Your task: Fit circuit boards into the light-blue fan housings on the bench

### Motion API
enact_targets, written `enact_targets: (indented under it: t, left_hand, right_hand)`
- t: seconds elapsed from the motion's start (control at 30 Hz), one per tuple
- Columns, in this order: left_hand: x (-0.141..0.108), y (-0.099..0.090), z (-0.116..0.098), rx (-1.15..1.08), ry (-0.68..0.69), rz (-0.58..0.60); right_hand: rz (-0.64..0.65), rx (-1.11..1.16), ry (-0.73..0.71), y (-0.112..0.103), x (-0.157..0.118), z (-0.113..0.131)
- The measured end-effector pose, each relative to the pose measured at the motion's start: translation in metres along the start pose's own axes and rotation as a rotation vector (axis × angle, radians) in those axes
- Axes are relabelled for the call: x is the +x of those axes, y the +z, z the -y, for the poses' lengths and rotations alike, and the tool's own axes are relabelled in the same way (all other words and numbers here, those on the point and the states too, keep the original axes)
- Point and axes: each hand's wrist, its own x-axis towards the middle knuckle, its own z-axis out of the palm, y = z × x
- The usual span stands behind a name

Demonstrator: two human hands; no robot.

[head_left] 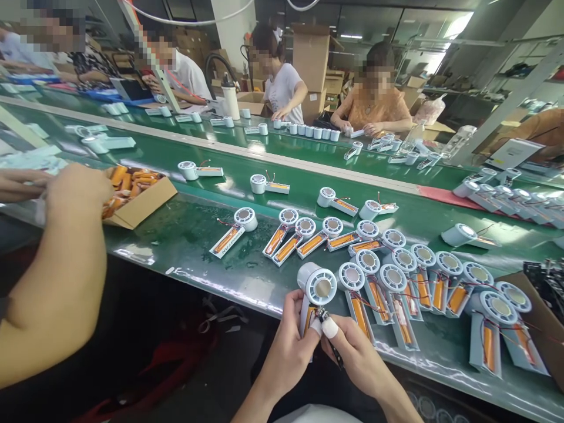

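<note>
A white handheld fan [318, 283] with a round grille and a handle is gripped by my left hand [288, 346], its fan head up. The handle is open and shows an orange battery [310, 318]. My right hand [355, 349] pinches a narrow black part with a metal end, perhaps a circuit board [335, 352], against the handle's upper end. White coverings wrap both thumb tips, which almost meet. Just right of my hands lie several similar fans [393, 278] with orange batteries and thin red wires.
On the left stands a carton [141, 205] of orange batteries, with a co-worker's arm [66, 252] beside it. A box of black parts [544, 288] sits at the right edge. More fans lie on the green belt [229, 197]; several people work across it.
</note>
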Motion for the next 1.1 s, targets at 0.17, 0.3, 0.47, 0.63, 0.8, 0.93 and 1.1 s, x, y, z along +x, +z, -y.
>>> enact_targets:
  t: [0.17, 0.3, 0.47, 0.63, 0.8, 0.93, 1.1]
  left_hand:
    - [0.003, 0.001, 0.003, 0.034, 0.023, -0.049]
    - [0.003, 0.004, 0.005, 0.048, 0.006, -0.132]
    - [0.004, 0.007, 0.001, 0.01, -0.032, -0.219]
    - [0.01, 0.003, 0.0, -0.151, -0.098, -0.183]
    - [0.011, 0.002, -0.002, -0.23, -0.127, -0.157]
    - [0.01, 0.008, -0.008, -0.052, -0.105, -0.281]
    - [0.01, 0.015, 0.0, 0.003, -0.102, -0.313]
  right_hand:
    - [-0.041, -0.09, -0.019, 0.003, 0.001, 0.005]
    - [-0.101, -0.151, -0.046, 0.014, -0.002, -0.003]
    - [-0.297, -0.177, -0.129, 0.029, -0.012, -0.022]
    - [-0.494, -0.389, -0.283, 0.028, -0.016, -0.034]
    - [-0.582, -0.59, -0.354, 0.027, -0.014, -0.038]
    - [-0.588, -0.683, -0.38, 0.032, -0.011, -0.043]
    - [-0.588, -0.69, -0.4, 0.037, -0.008, -0.044]
